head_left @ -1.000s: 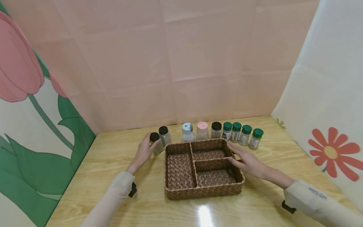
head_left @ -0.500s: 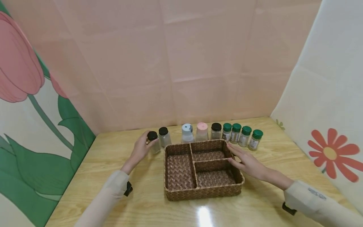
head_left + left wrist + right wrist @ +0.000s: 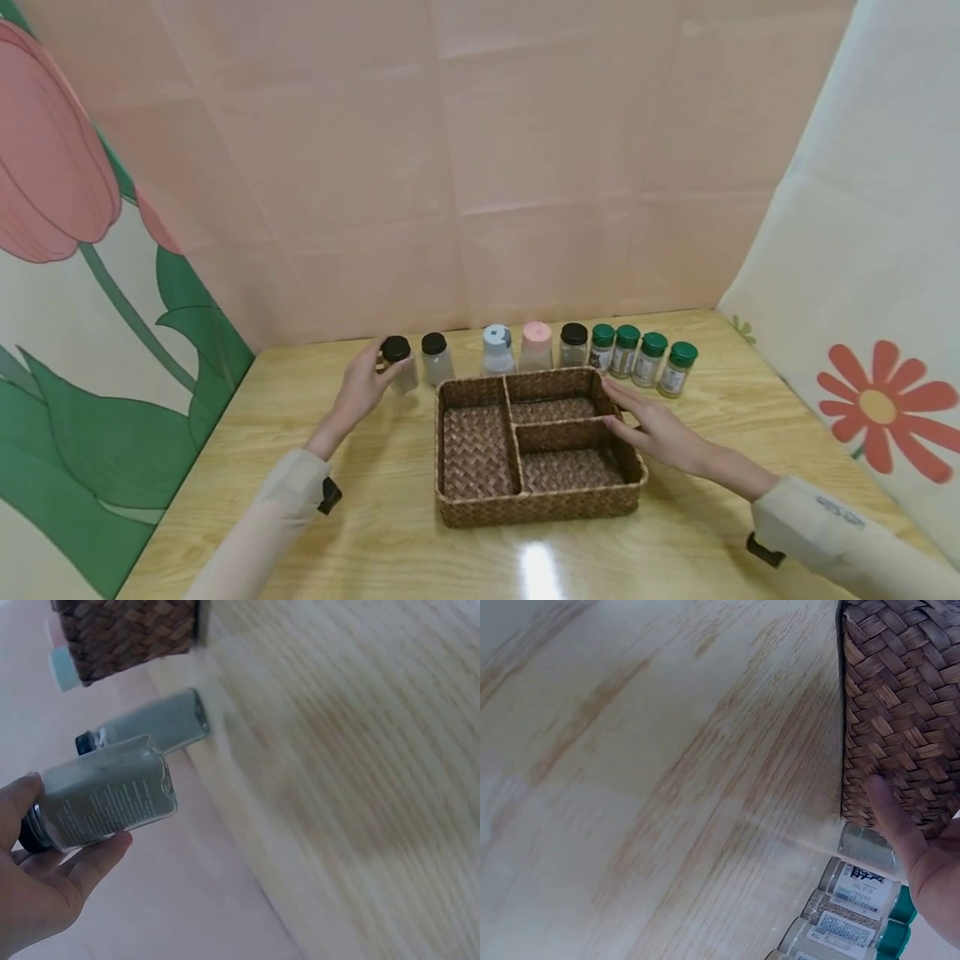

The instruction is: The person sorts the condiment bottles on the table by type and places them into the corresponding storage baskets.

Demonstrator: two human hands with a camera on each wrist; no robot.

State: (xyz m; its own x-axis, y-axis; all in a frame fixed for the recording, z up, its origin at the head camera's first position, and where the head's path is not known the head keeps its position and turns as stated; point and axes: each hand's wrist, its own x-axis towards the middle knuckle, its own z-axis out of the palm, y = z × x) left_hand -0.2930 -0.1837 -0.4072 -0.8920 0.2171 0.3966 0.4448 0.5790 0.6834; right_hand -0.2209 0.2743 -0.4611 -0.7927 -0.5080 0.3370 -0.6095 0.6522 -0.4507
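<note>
In the head view my left hand [image 3: 360, 383] grips a clear jar with a black lid [image 3: 405, 379], beside a second black-lidded jar [image 3: 438, 362]. Printed text shows on the held jar [image 3: 109, 799] in the left wrist view, with finger and thumb around its lid end. On the right, my right hand [image 3: 667, 433] holds the right wall of a brown woven basket [image 3: 540, 508] with three compartments. Its thumb and a fingertip reach over the rim; another finger [image 3: 892, 821] lies against the outer wall in the right wrist view.
Behind the basket stand a blue-capped bottle [image 3: 497, 354], a pink-capped bottle [image 3: 536, 346] and another black-lidded jar [image 3: 573, 343]. Several green-lidded spice jars [image 3: 648, 358] line up to their right. A pink cloth backdrop [image 3: 450, 208] rises at the table's rear edge.
My left hand has moved left with the black-lidded jar, widening the gap to the second jar. The right hand and basket stay in place.
</note>
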